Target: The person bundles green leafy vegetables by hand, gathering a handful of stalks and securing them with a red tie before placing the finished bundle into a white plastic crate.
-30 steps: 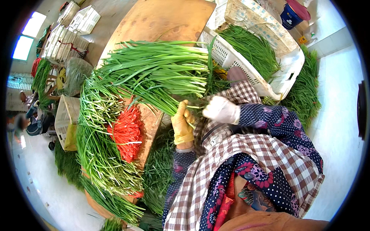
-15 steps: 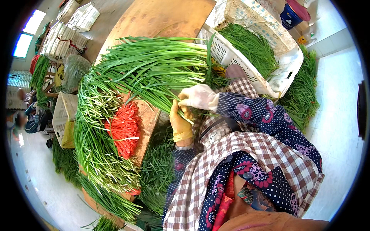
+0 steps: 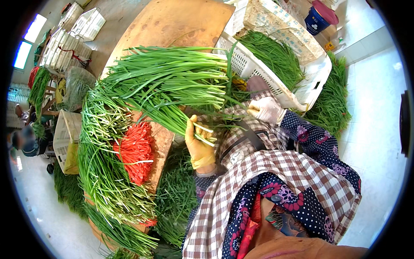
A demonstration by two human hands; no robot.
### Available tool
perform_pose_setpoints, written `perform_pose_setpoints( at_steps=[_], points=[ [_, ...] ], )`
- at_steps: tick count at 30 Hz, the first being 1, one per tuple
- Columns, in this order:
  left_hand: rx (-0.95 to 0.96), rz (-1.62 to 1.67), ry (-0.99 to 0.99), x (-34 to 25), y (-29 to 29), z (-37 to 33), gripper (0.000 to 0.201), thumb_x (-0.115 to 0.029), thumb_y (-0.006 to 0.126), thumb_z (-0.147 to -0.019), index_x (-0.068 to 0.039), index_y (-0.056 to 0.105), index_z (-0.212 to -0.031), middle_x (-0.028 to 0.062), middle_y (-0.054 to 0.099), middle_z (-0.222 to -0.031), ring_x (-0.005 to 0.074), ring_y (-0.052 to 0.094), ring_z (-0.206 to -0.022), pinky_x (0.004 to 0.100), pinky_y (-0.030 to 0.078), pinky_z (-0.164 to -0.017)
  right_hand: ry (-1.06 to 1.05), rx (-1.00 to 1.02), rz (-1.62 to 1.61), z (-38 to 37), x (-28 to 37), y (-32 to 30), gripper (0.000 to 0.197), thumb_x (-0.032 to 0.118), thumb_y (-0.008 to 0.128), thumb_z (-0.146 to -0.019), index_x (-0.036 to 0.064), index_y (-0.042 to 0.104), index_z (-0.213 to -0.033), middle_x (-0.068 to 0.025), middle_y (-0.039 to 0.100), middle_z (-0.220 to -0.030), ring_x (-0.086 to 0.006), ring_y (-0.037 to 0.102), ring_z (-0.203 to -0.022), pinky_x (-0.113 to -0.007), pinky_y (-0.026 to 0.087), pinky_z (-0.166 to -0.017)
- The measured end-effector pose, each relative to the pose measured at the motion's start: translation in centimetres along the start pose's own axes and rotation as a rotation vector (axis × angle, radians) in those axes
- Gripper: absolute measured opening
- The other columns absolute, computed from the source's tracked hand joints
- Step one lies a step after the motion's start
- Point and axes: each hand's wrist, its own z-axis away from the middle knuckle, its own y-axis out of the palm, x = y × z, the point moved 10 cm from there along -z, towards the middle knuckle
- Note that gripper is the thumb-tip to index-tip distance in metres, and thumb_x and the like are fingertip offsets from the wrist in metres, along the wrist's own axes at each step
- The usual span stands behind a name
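Yellow-gloved left hand curled around green stalks — white-gloved right hand well apart, partly curled, contents unclear.

The left hand covers the middle of the stalks it grips, and their leafy ends are lost in the pile of greens. The right hand has its fingertips curled out of sight, so whether it pinches anything cannot be told. Greens hide much of the table, which the top edge cuts off, and lie over part of the red bands. At far left a person is blurred (the head most of all), their hands too unclear to read. A dark object by the right rim is unidentifiable.
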Motion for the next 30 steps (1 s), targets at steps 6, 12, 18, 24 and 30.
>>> perform_pose_setpoints(
  at_steps=[6,12,18,24,30],
  points=[
    [0.045,0.359,-0.091,-1.3,3.3,1.5,0.019,-0.017,0.049,-0.09,-0.003,0.057,-0.1,0.0112,0.061,-0.091,0.0183,0.058,-0.075,0.0339,0.05,-0.068,-0.228,-0.13,0.475,-1.9,7.4,-0.1,0.023,0.029,0.06,-0.079,0.0079,0.057,-0.089,-0.0065,0.055,-0.063,-0.0199,0.056,-0.055,-0.032,0.045,-0.052],
    [0.342,0.516,-0.197,-5.4,10.8,4.3,0.035,-0.021,0.036,-0.095,0.002,0.045,-0.119,-0.0015,0.049,-0.064,0.0069,0.047,-0.049,0.0231,0.043,-0.046,-0.312,-0.324,0.669,-9.6,12.2,2.1,0.01,0.014,0.053,-0.071,0.0073,0.057,-0.077,-0.0031,0.051,-0.065,-0.0167,0.054,-0.055,-0.03,0.043,-0.048],
    [0.625,0.408,-0.029,-10.6,18.9,9.2,0.045,-0.022,0.034,-0.095,0.006,0.029,-0.13,0.0001,0.049,-0.059,0.0074,0.045,-0.041,0.0235,0.044,-0.039,-0.381,-0.234,0.613,-10.4,11.4,2.9,0.013,0.016,0.056,-0.068,0.0076,0.06,-0.077,-0.0045,0.052,-0.068,-0.0182,0.055,-0.057,-0.032,0.043,-0.049],
    [0.821,0.245,0.167,-15.0,23.1,10.2,0.045,-0.021,0.034,-0.095,0.007,0.028,-0.129,0.0005,0.05,-0.058,0.0069,0.045,-0.037,0.0221,0.044,-0.035,-0.43,-0.267,0.703,-9.9,12.2,2.7,0.015,0.013,0.055,-0.068,0.0078,0.057,-0.082,-0.0041,0.051,-0.067,-0.0179,0.055,-0.055,-0.031,0.042,-0.047],
    [1.047,0.065,0.009,-16.3,26.9,10.5,0.039,-0.01,0.036,-0.093,0.008,0.033,-0.127,-0.0005,0.048,-0.056,0.0076,0.039,-0.035,0.0229,0.041,-0.038,-0.327,-0.346,0.642,-10.7,13.1,-0.6,0.01,0.016,0.053,-0.076,0.0082,0.052,-0.083,-0.0056,0.052,-0.07,-0.0191,0.057,-0.058,-0.03,0.043,-0.05]
  ],
)
